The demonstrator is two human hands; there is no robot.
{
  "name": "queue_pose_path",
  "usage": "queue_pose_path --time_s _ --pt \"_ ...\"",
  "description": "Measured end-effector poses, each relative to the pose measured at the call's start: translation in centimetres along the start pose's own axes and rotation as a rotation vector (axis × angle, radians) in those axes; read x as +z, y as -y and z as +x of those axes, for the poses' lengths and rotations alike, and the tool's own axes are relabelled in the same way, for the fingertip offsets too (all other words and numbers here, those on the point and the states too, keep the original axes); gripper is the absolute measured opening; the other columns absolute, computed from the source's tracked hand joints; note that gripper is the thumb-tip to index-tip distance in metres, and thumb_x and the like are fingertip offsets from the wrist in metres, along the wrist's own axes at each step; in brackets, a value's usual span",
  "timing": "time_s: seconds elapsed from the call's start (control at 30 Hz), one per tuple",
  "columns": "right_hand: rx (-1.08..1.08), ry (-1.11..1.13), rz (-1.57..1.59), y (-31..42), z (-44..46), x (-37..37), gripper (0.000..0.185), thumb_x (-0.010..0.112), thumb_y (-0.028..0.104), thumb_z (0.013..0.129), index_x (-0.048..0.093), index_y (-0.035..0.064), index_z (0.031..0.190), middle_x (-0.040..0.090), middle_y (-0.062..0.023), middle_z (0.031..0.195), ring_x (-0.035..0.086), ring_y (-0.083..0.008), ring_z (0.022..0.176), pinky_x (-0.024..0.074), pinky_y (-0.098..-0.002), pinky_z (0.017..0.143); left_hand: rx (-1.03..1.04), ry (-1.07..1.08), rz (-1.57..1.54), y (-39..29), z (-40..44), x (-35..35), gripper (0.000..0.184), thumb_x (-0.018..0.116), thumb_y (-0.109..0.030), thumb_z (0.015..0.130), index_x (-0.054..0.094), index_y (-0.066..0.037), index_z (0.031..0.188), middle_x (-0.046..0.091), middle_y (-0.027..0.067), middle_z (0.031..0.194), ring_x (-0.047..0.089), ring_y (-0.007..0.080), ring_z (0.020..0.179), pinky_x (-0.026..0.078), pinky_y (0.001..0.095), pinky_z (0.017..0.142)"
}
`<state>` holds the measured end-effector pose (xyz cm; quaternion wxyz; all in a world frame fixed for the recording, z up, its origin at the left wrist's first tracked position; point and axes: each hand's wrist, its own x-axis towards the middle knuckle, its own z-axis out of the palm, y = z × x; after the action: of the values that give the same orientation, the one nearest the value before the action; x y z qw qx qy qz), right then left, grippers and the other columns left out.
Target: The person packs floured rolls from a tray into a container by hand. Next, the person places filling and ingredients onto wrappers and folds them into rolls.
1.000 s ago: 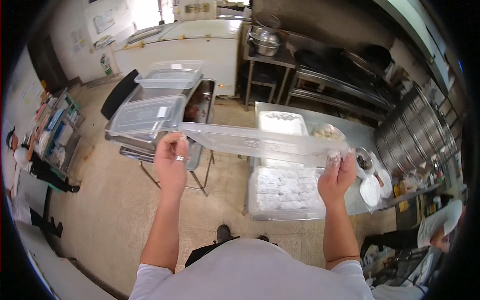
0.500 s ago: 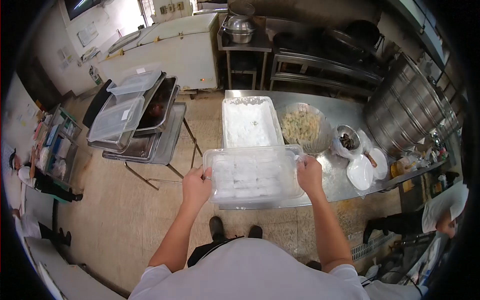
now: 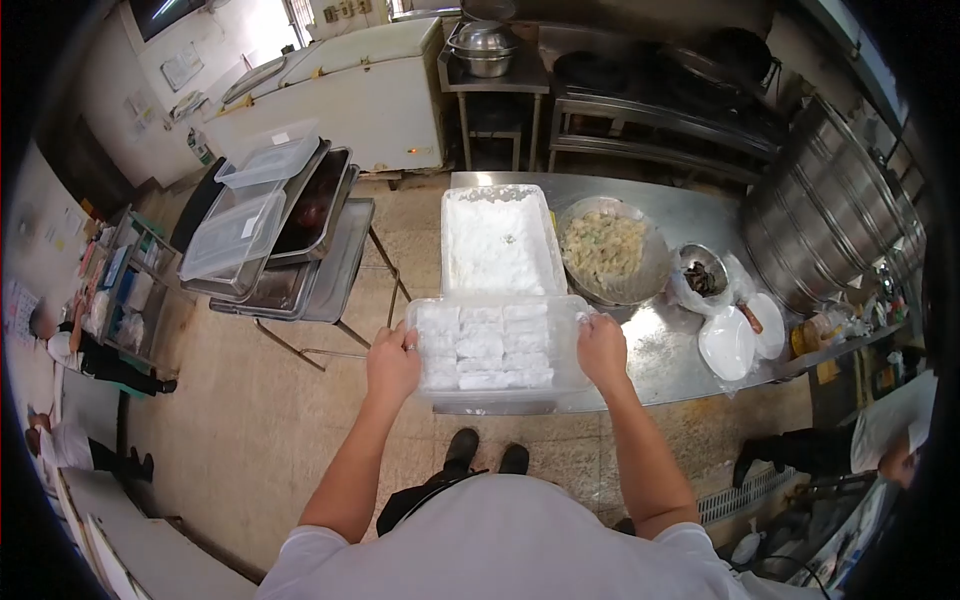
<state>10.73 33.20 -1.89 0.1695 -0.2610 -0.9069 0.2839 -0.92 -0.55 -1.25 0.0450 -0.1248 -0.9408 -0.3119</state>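
A clear plastic lid (image 3: 500, 306) lies over a clear container holding rows of white, powdery pieces (image 3: 503, 345) at the steel table's front edge. My left hand (image 3: 394, 362) grips the lid's left edge, fingers closed on it. At the right edge, my right hand (image 3: 603, 350) is closed on the lid too. Directly behind the container stands a white tray of white powder (image 3: 502, 240). To its right are a clear bowl of pale mixed filling (image 3: 605, 245) and a smaller metal bowl with dark pieces (image 3: 702, 278).
White plates (image 3: 727, 343) and tall metal steamers (image 3: 830, 215) are on the right of the table (image 3: 655, 355). A rack with trays and clear lids (image 3: 235, 235) stands at left. People are at the far left (image 3: 105, 350) and right (image 3: 830, 450).
The lid, first held raised and tilted, has come down over the container of white pieces. Since half a second ago, my right hand has shifted slightly left. The view has turned toward the table.
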Motion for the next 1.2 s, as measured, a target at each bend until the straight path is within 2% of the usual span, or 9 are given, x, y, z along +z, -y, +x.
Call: queue_pose_path --time_s 0.13,0.23,0.33,0.43,0.53,0.63,0.73,0.83,1.2 --pt "0.041 0.042 -0.006 -0.2 0.6 0.5 0.026 0.063 0.019 0.102 0.073 -0.0044 0.096 0.073 -0.0290 0.101 0.069 -0.0512 0.099 0.0544 -0.0574 0.087 0.197 -0.101 0.099 0.7 0.2 1.0 0.056 0.063 -0.023 0.106 0.052 -0.001 0.156 0.060 0.0235 0.145 0.058 0.0443 0.133 0.048 0.0531 0.110" --pt "0.039 0.051 -0.061 -0.2 0.7 0.8 0.025 0.064 0.019 0.102 0.073 -0.0042 0.099 0.072 -0.0287 0.100 0.069 -0.0519 0.098 0.0549 -0.0580 0.087 0.453 0.047 0.383 -0.1 1.3 0.8 0.071 0.058 -0.037 0.109 0.037 0.002 0.165 0.037 0.0235 0.171 0.033 0.0422 0.159 0.028 0.0575 0.129" --pt "0.065 0.072 -0.101 0.3 0.8 0.9 0.026 0.065 0.018 0.101 0.073 -0.0054 0.111 0.072 -0.0302 0.108 0.068 -0.0504 0.108 0.0553 -0.0552 0.093 0.479 0.291 0.383 -2.5 2.1 -0.1 0.078 0.053 -0.045 0.110 0.032 0.004 0.167 0.028 0.0247 0.176 0.021 0.0409 0.165 0.014 0.0558 0.134" --pt "-0.114 -0.071 -0.233 0.2 0.4 2.1 0.035 0.064 0.020 0.103 0.067 -0.0076 0.125 0.069 -0.0268 0.124 0.065 -0.0465 0.120 0.0523 -0.0532 0.102 0.520 0.370 0.369 -3.3 2.7 -0.1 0.083 0.047 -0.053 0.111 0.030 0.007 0.166 0.026 0.0239 0.177 0.019 0.0406 0.166 0.015 0.0549 0.135" --pt "-0.208 0.098 -0.315 0.5 0.8 1.5 0.048 0.063 0.017 0.101 0.060 -0.0107 0.141 0.063 -0.0322 0.135 0.055 -0.0489 0.134 0.0440 -0.0515 0.117 0.519 0.417 0.324 -3.3 3.1 0.4 0.084 0.047 -0.053 0.112 0.029 0.008 0.167 0.026 0.0235 0.177 0.020 0.0424 0.165 0.014 0.0552 0.135" --pt "-0.485 -0.062 -0.436 0.6 1.0 2.4 0.051 0.063 0.022 0.102 0.060 -0.0113 0.141 0.063 -0.0321 0.137 0.056 -0.0493 0.134 0.0407 -0.0529 0.121 0.549 0.433 0.299 -4.0 3.3 1.1 0.081 0.048 -0.052 0.111 0.032 0.006 0.166 0.027 0.0233 0.177 0.020 0.0448 0.165 0.015 0.0552 0.135" --pt "-0.477 0.102 -0.494 2.5 0.6 2.6 0.066 0.058 0.035 0.106 0.051 -0.0106 0.153 0.056 -0.0330 0.153 0.046 -0.0476 0.150 0.0298 -0.0580 0.128 0.629 0.397 0.256 -4.7 3.1 2.3 0.079 0.049 -0.050 0.111 0.035 0.004 0.166 0.028 0.0231 0.176 0.021 0.0459 0.164 0.015 0.0562 0.134" --pt "-0.248 0.463 -0.313 6.2 0.1 1.9 0.071 0.059 0.038 0.106 0.047 -0.0119 0.155 0.053 -0.0333 0.156 0.043 -0.0480 0.152 0.0281 -0.0572 0.129 0.619 0.399 0.237 -5.0 3.1 2.2 0.077 0.050 -0.050 0.110 0.037 0.002 0.165 0.030 0.0226 0.176 0.022 0.0449 0.164 0.015 0.0578 0.134" --pt "-0.271 0.382 -0.327 8.2 -0.4 3.8 0.068 0.062 0.037 0.102 0.055 -0.0130 0.146 0.064 -0.0309 0.137 0.060 -0.0460 0.130 0.0411 -0.0563 0.118 0.619 0.402 0.243 -5.1 3.6 2.7 0.081 0.053 -0.049 0.108 0.037 0.006 0.164 0.031 0.0227 0.175 0.023 0.0436 0.164 0.013 0.0587 0.134"
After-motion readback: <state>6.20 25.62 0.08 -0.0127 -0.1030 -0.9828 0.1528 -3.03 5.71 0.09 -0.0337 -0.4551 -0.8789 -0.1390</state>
